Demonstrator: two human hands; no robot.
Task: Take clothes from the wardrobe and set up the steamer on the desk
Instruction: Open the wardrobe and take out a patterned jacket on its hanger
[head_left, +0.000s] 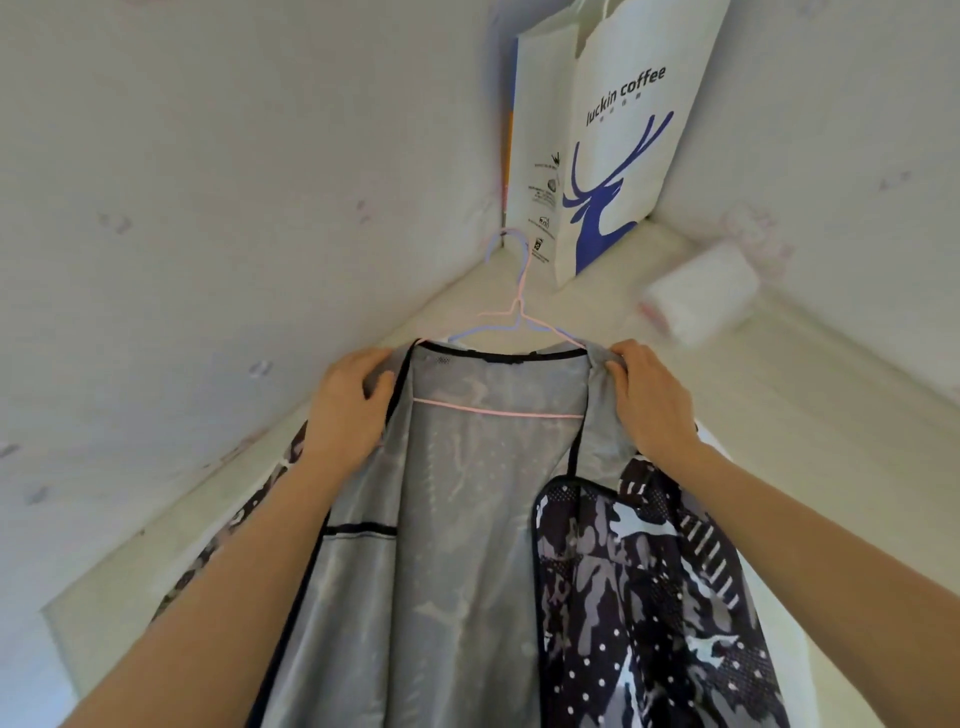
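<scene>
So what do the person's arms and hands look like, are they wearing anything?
Both arms are bare right up to the picture's edge, with no sleeves showing. The left hand and the right hand have no gloves, rings, watch or bracelets that I can see.

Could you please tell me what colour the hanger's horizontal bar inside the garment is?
The hanger bar is pale pink, seen best in the head view against the grey lining.

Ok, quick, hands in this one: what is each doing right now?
Left hand: closed on the left shoulder of the patterned garment on its hanger.
Right hand: closed on the garment's right shoulder.
</scene>
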